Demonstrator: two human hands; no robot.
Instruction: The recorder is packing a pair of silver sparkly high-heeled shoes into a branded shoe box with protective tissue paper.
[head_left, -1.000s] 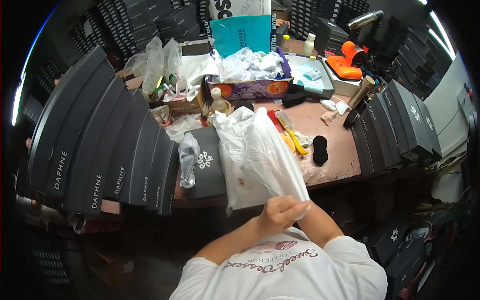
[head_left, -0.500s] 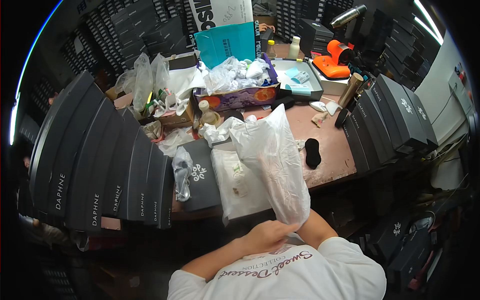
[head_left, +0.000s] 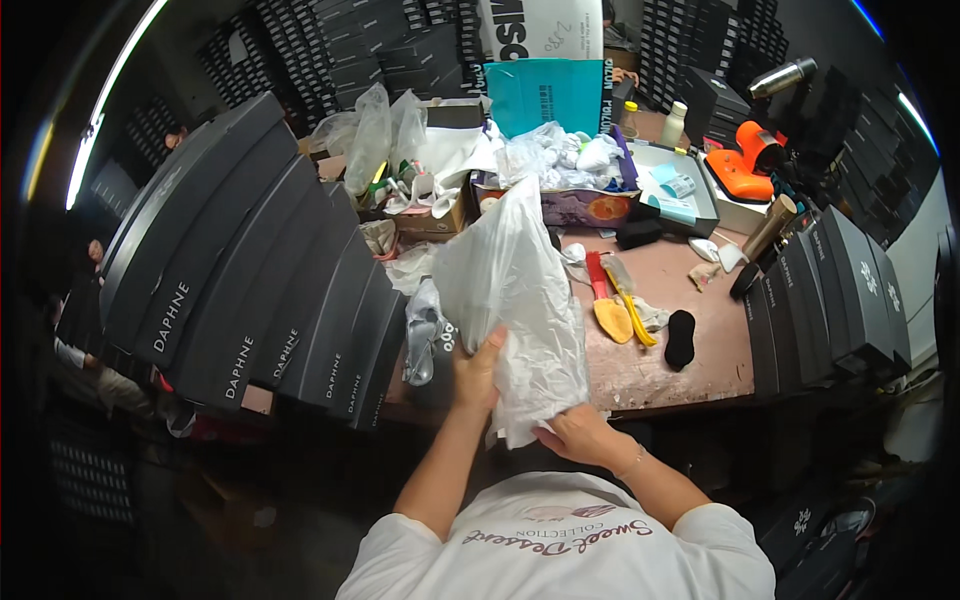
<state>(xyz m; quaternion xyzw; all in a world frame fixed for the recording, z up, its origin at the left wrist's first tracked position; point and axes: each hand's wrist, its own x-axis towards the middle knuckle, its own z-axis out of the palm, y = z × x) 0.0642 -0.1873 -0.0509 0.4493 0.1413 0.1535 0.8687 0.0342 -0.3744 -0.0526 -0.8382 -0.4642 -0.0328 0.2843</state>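
A translucent white plastic bag [head_left: 535,310] hangs in front of me over the near part of the table. My left hand [head_left: 478,372] is closed on its left side, thumb toward me. At its lower right edge my right hand [head_left: 585,437] pinches the plastic; the fingertips are partly hidden by it. Whether anything lies inside the bag, I cannot tell. Left of the bag a silver-grey shoe [head_left: 424,335] rests on a dark box. To the right lie a red-handled brush [head_left: 606,305], a yellow-handled brush [head_left: 632,305] and a black oval pad [head_left: 680,340].
Dark shoe boxes [head_left: 250,270] stand in a row at left, more shoe boxes [head_left: 835,300] at right. Behind the bag sits a purple carton [head_left: 580,208] of crumpled white paper. An orange device [head_left: 740,175], a tumbler [head_left: 770,225] and bottles [head_left: 674,123] stand at the back right.
My right hand and forearm were inside the bag and are now outside, gripping its edge. The left hand has moved up to the bag's left side. The view has shifted, uncovering the brushes.
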